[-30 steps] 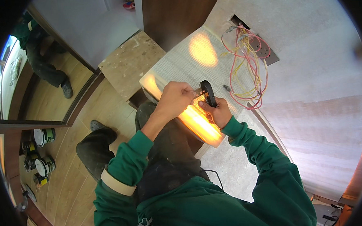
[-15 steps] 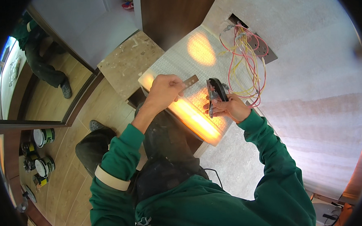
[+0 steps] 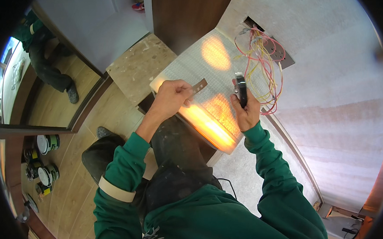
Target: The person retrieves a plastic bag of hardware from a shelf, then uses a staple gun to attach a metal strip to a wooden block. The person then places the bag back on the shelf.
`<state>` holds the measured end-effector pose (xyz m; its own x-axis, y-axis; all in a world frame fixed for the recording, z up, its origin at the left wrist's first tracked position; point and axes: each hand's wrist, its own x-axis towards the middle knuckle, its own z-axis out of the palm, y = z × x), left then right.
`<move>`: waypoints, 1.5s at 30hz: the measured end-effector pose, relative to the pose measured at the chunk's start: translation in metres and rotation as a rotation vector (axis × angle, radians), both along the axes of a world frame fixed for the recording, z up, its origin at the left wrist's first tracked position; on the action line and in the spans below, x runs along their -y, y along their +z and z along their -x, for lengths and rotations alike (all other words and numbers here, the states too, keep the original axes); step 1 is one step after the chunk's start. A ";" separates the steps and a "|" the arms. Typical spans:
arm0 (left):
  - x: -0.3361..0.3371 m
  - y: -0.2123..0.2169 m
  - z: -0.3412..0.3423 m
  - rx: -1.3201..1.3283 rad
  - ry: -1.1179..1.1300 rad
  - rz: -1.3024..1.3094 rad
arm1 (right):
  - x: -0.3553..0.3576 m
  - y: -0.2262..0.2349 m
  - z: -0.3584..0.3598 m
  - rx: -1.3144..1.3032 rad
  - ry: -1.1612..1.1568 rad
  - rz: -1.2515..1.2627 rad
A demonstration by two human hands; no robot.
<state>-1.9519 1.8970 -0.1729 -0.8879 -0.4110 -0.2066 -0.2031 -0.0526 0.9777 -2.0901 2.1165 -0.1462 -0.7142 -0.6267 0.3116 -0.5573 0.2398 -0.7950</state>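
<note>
Between the person's raised hands, a pale textured panel (image 3: 211, 81) with warm glowing patches is standing against the wall. The left hand (image 3: 171, 99) is pinching a small flat metal strip (image 3: 199, 85) with holes, its grip closed narrow on the strip's near end, holding it out over the panel's face. The right hand (image 3: 246, 112) is wrapping its grip around a black-handled tool (image 3: 241, 90), point upward, just to the right of the strip and near a tangle of yellow and red wires (image 3: 262, 59) hanging from an opening in the wall (image 3: 265, 40).

Judging from this, the strip is being readied for fixing; the next move seems to call for seating it steady on the panel before bringing the tool to it, while keeping clear of the loose wires.

Far left, a stone-patterned slab (image 3: 139, 66) is lying by a dark wooden door (image 3: 186, 16). Wood flooring (image 3: 68, 169) is running left, with several tins (image 3: 46, 159) standing at the left edge, and another person's legs (image 3: 50, 70) are showing farther off.
</note>
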 end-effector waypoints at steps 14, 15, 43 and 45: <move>0.009 0.015 -0.003 -0.111 0.024 -0.107 | -0.006 0.004 -0.005 0.905 0.321 -0.113; 0.007 0.019 -0.003 -0.116 0.034 -0.098 | -0.005 0.003 -0.005 0.912 0.347 -0.105; -0.009 0.029 -0.004 -0.111 -0.046 -0.063 | 0.018 0.000 -0.002 0.988 0.420 -0.136; -0.008 0.029 -0.004 -0.115 -0.049 -0.074 | 0.018 -0.001 -0.001 0.977 0.433 -0.136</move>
<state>-1.9481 1.9049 -0.1436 -0.9261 -0.3541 -0.1300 -0.0935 -0.1183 0.9886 -2.0892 2.0986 -0.1470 -0.3254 -0.8726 -0.3642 0.2454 0.2941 -0.9237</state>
